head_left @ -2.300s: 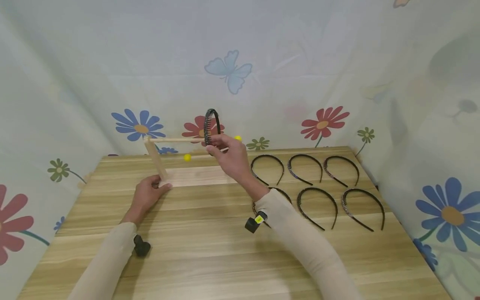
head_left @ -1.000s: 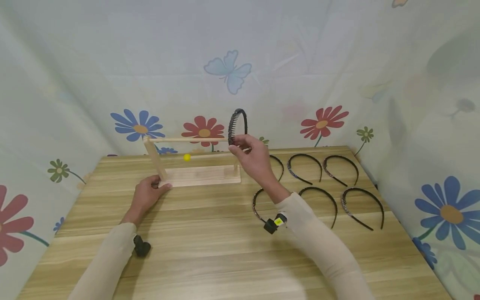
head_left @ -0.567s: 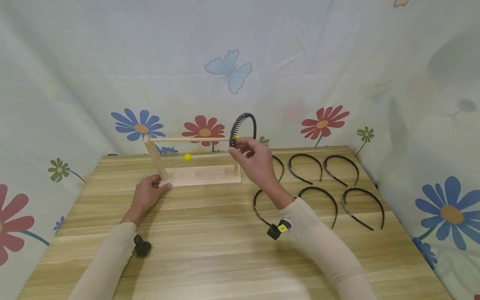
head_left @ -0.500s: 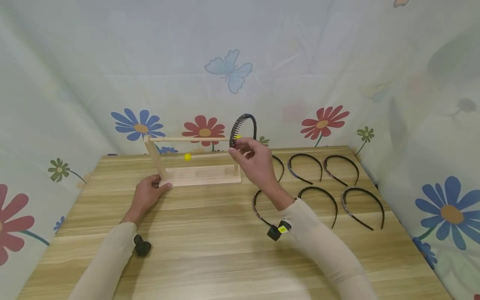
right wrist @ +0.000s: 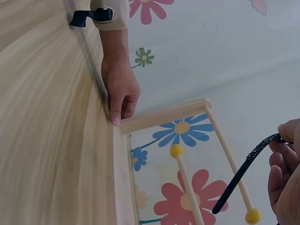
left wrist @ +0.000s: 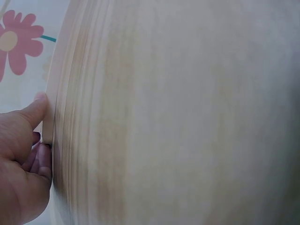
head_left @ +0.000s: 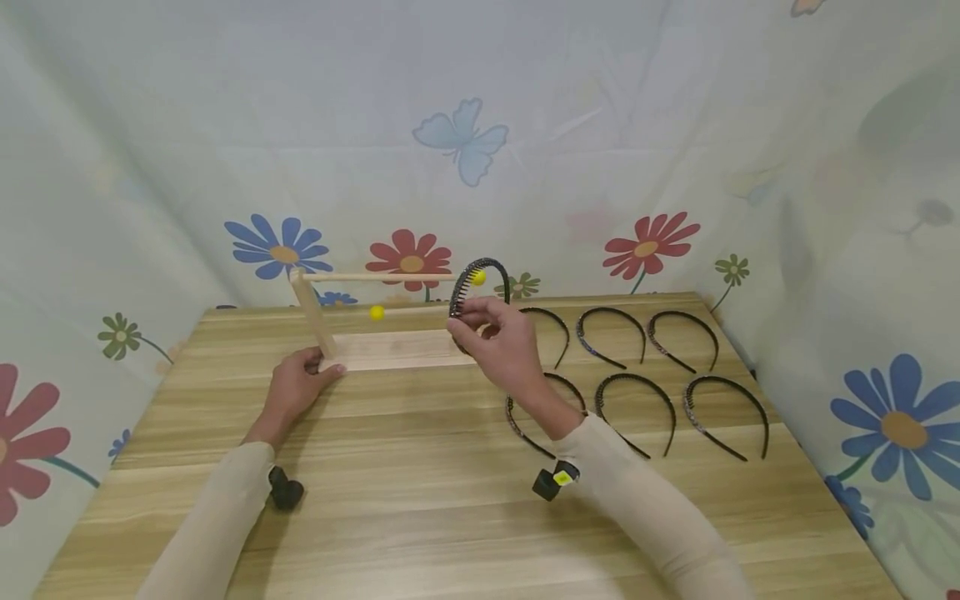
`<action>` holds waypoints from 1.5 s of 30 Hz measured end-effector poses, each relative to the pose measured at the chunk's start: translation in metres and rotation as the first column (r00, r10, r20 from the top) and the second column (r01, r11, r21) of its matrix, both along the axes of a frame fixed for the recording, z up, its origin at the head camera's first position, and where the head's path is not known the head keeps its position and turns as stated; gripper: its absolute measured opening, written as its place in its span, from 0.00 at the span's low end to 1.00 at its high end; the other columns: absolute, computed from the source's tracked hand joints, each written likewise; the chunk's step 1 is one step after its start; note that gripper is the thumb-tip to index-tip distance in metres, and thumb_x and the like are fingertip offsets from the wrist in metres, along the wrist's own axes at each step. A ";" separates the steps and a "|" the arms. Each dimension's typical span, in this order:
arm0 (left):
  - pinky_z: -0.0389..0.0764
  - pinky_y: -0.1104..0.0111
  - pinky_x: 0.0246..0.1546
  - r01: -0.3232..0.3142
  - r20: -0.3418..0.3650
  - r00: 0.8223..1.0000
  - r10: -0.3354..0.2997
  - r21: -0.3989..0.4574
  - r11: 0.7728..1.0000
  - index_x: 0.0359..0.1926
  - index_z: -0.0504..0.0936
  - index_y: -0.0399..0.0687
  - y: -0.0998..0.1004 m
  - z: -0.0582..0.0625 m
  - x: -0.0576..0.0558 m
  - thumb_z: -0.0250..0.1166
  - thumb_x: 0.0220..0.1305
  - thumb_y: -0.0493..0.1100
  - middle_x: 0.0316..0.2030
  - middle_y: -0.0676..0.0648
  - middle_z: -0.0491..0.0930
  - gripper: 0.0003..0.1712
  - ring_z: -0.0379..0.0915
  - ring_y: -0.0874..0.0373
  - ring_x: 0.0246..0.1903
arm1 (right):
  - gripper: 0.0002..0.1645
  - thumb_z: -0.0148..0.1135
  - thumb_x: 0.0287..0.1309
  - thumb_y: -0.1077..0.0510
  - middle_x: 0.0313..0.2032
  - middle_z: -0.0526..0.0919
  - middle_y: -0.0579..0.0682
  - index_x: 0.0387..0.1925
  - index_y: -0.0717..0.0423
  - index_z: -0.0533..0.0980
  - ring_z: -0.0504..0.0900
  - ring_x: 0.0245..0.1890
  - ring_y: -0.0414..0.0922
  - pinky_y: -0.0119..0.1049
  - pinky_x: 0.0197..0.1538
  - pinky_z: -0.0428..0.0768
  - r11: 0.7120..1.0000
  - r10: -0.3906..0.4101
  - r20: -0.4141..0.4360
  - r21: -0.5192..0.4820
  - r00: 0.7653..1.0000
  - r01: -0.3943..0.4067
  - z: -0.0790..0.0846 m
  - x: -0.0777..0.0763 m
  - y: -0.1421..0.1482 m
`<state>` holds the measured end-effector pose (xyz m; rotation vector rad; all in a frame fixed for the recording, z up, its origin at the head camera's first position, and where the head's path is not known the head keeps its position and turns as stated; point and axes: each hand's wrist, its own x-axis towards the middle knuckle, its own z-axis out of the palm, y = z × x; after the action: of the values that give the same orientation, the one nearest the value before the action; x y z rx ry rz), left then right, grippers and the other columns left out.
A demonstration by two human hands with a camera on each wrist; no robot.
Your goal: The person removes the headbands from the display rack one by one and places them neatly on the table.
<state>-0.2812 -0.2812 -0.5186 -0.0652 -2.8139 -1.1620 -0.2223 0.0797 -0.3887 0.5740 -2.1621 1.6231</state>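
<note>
My right hand (head_left: pixel 502 346) pinches a black toothed headband (head_left: pixel 457 293) with sparkly trim between thumb and fingers. It is held up at the right end of a wooden rack, whose upper rod (head_left: pixel 375 277) ends in a yellow ball (head_left: pixel 478 277) seen through the headband's loop. In the right wrist view the headband (right wrist: pixel 234 183) crosses in front of this rod. My left hand (head_left: pixel 295 387) grips the left end of the rack's base (head_left: pixel 405 350), by the foot of the upright (head_left: pixel 311 312). The left wrist view shows its thumb on the wooden edge, fingers curled beneath.
Several more headbands (head_left: pixel 636 379) lie in two rows on the right of the wooden table (head_left: pixel 390 517). A lower rod on the rack carries a yellow ball (head_left: pixel 377 313) at its left end. A flower-printed curtain (head_left: pixel 562 167) stands behind.
The right hand has carried the headband rightward along the upper rod to its ball end, then lowered it slightly, so the ball now shows inside the loop. The left hand has stayed put.
</note>
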 end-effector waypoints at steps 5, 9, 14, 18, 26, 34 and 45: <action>0.77 0.47 0.51 0.000 0.000 1.000 0.000 0.004 1.000 0.65 0.75 0.30 0.000 0.000 -0.002 0.69 0.70 0.49 0.54 0.30 0.81 0.32 0.79 0.39 0.51 | 0.14 0.73 0.62 0.53 0.36 0.89 0.47 0.46 0.54 0.83 0.85 0.36 0.40 0.33 0.37 0.78 1.000 0.026 0.012 0.002 1.000 -0.026 -0.011 0.005 -0.006; 0.76 0.47 0.52 0.001 0.001 1.000 -0.001 -0.001 1.000 0.65 0.74 0.30 -0.001 -0.001 -0.003 0.69 0.70 0.49 0.54 0.29 0.81 0.33 0.79 0.40 0.51 | 0.14 0.74 0.61 0.51 0.35 0.89 0.45 0.45 0.53 0.83 0.85 0.35 0.39 0.33 0.38 0.79 1.000 0.027 0.056 0.011 0.998 -0.027 -0.021 0.008 -0.011; 0.76 0.46 0.53 0.004 0.002 1.000 -0.004 -0.002 1.000 0.65 0.74 0.30 -0.001 -0.001 -0.003 0.69 0.69 0.48 0.54 0.29 0.81 0.32 0.79 0.39 0.52 | 0.15 0.75 0.60 0.52 0.35 0.89 0.47 0.44 0.55 0.82 0.86 0.35 0.41 0.34 0.39 0.83 0.999 0.042 0.110 -0.015 0.993 -0.041 -0.032 0.013 -0.015; 0.77 0.47 0.52 0.003 0.000 1.000 -0.003 0.003 1.000 0.65 0.74 0.30 -0.002 -0.001 -0.003 0.69 0.69 0.48 0.54 0.30 0.81 0.32 0.79 0.39 0.52 | 0.15 0.75 0.60 0.52 0.36 0.89 0.48 0.44 0.55 0.82 0.87 0.34 0.41 0.33 0.39 0.84 0.999 0.044 0.147 -0.022 0.988 -0.041 -0.038 0.016 -0.019; 0.78 0.49 0.50 0.006 -0.011 1.000 -0.006 0.004 1.000 0.65 0.75 0.30 -0.001 0.000 -0.001 0.69 0.69 0.49 0.53 0.30 0.82 0.33 0.80 0.39 0.51 | 0.14 0.75 0.59 0.55 0.35 0.89 0.48 0.43 0.56 0.83 0.87 0.33 0.39 0.32 0.37 0.84 0.999 0.033 0.203 0.013 0.979 -0.036 -0.052 0.019 -0.029; 0.80 0.54 0.47 0.005 -0.009 1.000 -0.005 0.005 1.000 0.65 0.75 0.30 -0.001 0.000 0.000 0.69 0.69 0.50 0.52 0.31 0.82 0.33 0.82 0.40 0.49 | 0.12 0.76 0.58 0.53 0.32 0.89 0.46 0.38 0.54 0.83 0.86 0.31 0.37 0.33 0.34 0.84 0.999 0.015 0.293 0.039 0.956 -0.028 -0.065 0.025 -0.037; 0.78 0.62 0.41 0.006 -0.023 1.000 -0.007 -0.004 1.000 0.64 0.76 0.32 -0.002 -0.004 -0.001 0.69 0.69 0.52 0.49 0.33 0.84 0.34 0.83 0.44 0.45 | 0.12 0.78 0.56 0.54 0.30 0.88 0.47 0.34 0.56 0.83 0.86 0.29 0.36 0.31 0.32 0.83 0.998 0.005 0.300 0.051 0.954 -0.022 -0.085 0.032 -0.047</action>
<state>-0.2821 -0.2830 -0.5226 -0.0874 -2.7986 -1.1493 -0.1907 0.0331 -0.4742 0.3769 -2.4277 1.7600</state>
